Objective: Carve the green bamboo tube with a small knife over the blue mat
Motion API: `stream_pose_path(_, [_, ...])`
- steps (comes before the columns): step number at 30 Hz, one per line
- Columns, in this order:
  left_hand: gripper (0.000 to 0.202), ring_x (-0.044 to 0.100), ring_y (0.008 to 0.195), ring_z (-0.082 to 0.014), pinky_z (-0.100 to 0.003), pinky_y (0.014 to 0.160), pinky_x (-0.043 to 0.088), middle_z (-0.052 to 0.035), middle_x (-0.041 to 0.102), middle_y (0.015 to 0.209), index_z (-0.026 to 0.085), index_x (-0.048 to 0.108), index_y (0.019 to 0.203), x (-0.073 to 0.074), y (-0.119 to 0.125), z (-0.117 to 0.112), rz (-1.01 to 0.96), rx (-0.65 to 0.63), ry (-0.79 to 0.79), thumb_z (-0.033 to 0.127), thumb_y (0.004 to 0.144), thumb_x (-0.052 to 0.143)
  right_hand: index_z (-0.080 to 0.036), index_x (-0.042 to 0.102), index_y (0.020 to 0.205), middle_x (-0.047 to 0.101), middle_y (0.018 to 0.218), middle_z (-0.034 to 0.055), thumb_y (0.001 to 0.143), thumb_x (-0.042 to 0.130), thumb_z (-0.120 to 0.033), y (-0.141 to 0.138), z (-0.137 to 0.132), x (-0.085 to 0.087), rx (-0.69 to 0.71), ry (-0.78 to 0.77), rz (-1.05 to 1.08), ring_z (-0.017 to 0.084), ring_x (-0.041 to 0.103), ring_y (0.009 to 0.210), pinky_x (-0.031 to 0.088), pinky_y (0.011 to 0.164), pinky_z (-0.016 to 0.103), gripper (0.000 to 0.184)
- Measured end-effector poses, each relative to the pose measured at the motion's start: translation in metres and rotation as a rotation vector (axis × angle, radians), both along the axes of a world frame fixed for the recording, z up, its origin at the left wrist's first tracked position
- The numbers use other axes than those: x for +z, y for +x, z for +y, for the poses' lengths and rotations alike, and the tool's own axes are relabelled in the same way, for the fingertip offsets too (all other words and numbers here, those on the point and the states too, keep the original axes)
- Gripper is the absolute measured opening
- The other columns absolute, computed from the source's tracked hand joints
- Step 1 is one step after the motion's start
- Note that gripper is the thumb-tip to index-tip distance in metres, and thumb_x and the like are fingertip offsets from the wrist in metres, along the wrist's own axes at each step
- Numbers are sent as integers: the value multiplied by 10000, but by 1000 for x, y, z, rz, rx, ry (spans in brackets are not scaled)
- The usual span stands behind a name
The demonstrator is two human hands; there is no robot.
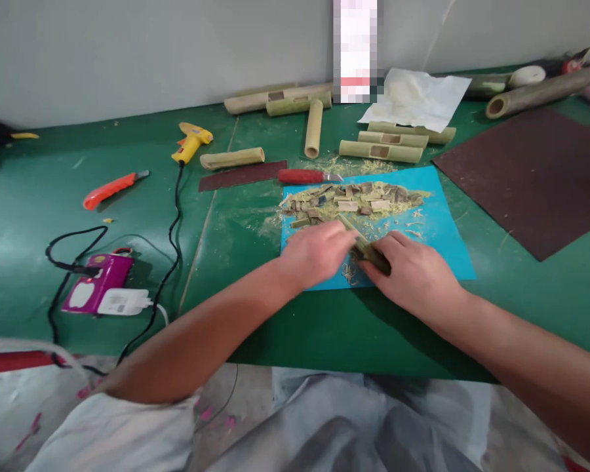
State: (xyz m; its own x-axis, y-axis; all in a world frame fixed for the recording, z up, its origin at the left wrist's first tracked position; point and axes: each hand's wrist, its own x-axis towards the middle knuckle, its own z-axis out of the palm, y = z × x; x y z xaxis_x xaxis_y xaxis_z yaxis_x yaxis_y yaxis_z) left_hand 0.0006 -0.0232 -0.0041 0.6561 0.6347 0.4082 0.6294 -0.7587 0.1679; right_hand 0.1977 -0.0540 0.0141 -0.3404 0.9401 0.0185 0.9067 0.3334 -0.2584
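Both my hands are over the near part of a blue cutting mat [437, 223] on the green table. My right hand [415, 275] is closed round a dark green bamboo piece [373, 254]. My left hand [314, 252] is closed at the other end of that piece, its fingers blurred by motion; a thin light strip [347, 226] sticks up from between the hands. A heap of cut bamboo chips and shavings [354, 200] lies on the far half of the mat.
A red-handled knife [307, 176], a sandpaper strip [240, 176], bamboo tubes [381, 151], a yellow glue gun [191, 141] with black cable, an orange utility knife [111, 190], a purple power strip [98, 292] and a large dark sandpaper sheet [535, 177] lie around the mat.
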Motion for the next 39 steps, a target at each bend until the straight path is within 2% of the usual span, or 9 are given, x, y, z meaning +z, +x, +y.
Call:
stream_pose_path(5, [429, 574, 646, -136, -255, 574, 430, -40, 620, 733, 166, 712, 949, 0, -3, 2, 23, -31, -41, 310, 1074, 328, -156, 654, 881, 648, 886, 88, 911, 568, -351, 0, 0, 1, 6, -21, -19, 184, 556, 724, 276, 589, 311, 216])
stream_pose_path(9, [443, 565, 620, -136, -259, 551, 419, -54, 632, 746, 139, 714, 965, 1, -3, 0, -8, 22, 41, 305, 1077, 319, -167, 651, 874, 646, 878, 84, 917, 552, -366, 0, 0, 0, -5, -5, 10, 179, 544, 709, 273, 584, 309, 227])
stream_pose_path(12, [438, 543, 583, -125, -251, 530, 399, -21, 594, 679, 169, 713, 909, 1, -3, -1, 44, -33, -15, 307, 1075, 332, -165, 657, 876, 641, 852, 79, 911, 547, -333, 0, 0, -1, 23, 2, 30, 177, 545, 707, 292, 597, 306, 204])
stream_pose_path(18, [326, 646, 704, -138, -238, 633, 502, -60, 689, 818, 154, 718, 1092, 0, -10, 9, 18, 61, 32, 265, 1058, 413, -175, 650, 854, 642, 873, 69, 906, 578, -374, 0, 1, 1, -6, -24, 19, 167, 540, 695, 283, 584, 302, 218])
stream_pose_path(25, [300, 688, 789, -151, -250, 707, 542, -66, 723, 893, 153, 722, 1021, -1, -7, 9, -107, 73, 9, 297, 1050, 461, -159, 659, 866, 642, 876, 73, 913, 585, -379, -1, 0, 1, 2, -27, -1, 176, 554, 712, 283, 587, 309, 236])
stream_pose_path(30, [378, 658, 713, -134, -230, 646, 511, -49, 680, 799, 154, 727, 1033, 2, -3, 4, -54, -30, -117, 339, 1070, 400, -151, 663, 879, 642, 884, 80, 916, 576, -367, -1, 0, 1, 14, -5, 6, 178, 554, 718, 289, 597, 311, 235])
stream_pose_path(34, [392, 634, 688, -139, -242, 628, 492, -58, 668, 780, 139, 728, 953, 3, -3, 4, -90, 21, -49, 325, 1067, 402, -151, 664, 865, 642, 869, 78, 923, 569, -373, 0, 1, 0, -5, -15, 7, 179, 557, 722, 291, 600, 312, 248])
stream_pose_path(36, [426, 612, 660, -135, -240, 612, 477, -47, 643, 742, 147, 720, 893, 3, -2, 3, -52, -12, -66, 319, 1071, 373, -151, 664, 861, 642, 865, 79, 924, 561, -361, 0, 1, 0, 2, -17, 10, 178, 554, 715, 291, 600, 312, 242])
stream_pose_path(39, [417, 616, 677, -133, -236, 624, 477, -44, 647, 754, 153, 718, 928, 3, -2, 2, -31, -23, -78, 315, 1074, 363, -159, 667, 865, 645, 869, 77, 915, 571, -365, 0, 2, 1, -2, -28, 21, 174, 552, 710, 293, 600, 307, 233])
